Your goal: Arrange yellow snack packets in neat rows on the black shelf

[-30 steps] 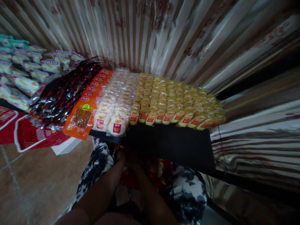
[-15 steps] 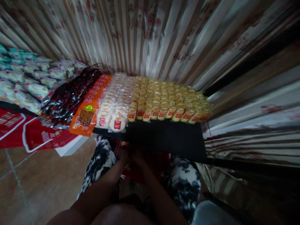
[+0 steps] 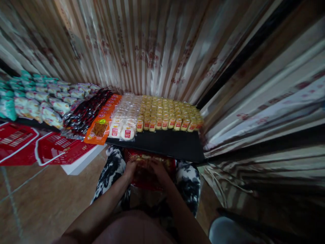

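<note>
We see left hand and right hand at packets in red basket, each grip too dark to tell.

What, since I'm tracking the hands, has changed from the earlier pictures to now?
The left hand and right hand have spread slightly apart at the red basket; it is too dark to tell whether anything was grasped or released. The view shifted, showing more teal packs. The yellow packs stayed in rows on the black table.
</note>
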Tool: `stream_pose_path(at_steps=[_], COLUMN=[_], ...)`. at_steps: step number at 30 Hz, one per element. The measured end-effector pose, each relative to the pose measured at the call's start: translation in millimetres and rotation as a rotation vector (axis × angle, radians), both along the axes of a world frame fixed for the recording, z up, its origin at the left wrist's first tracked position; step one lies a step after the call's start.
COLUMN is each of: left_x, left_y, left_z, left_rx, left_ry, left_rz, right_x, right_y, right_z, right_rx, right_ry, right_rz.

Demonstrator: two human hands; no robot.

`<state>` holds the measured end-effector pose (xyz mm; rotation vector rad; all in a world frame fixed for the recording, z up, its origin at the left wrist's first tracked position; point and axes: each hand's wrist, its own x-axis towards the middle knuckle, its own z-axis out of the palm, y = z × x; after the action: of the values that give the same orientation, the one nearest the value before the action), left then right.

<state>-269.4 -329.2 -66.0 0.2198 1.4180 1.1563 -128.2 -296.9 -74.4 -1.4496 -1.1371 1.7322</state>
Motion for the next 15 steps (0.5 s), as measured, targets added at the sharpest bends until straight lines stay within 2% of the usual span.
stream_pose_path(at_steps=[5, 8, 12, 15], left_x=[3, 10, 19, 22], left_y=[-8, -12, -13, -7], left_z=[27.8, 39.4, 49.2, 53.7], left_rx=[0.047, 0.08, 0.075, 0.122], left_ry=[-0.102, -0.102, 0.012, 0.182], left_rz=[0.108, 0.089, -0.05, -0.286], right_x=[0, -1, 5, 14], right_y=[-14, -14, -6, 2], right_z=[23.6, 30.1, 40.4, 48.9], right_rx=[0.001, 0.072, 0.146, 0.205], right_ry=[0.121, 0.141, 0.14, 0.109], right_rz=[-0.081, -0.188, -0.297, -0.291])
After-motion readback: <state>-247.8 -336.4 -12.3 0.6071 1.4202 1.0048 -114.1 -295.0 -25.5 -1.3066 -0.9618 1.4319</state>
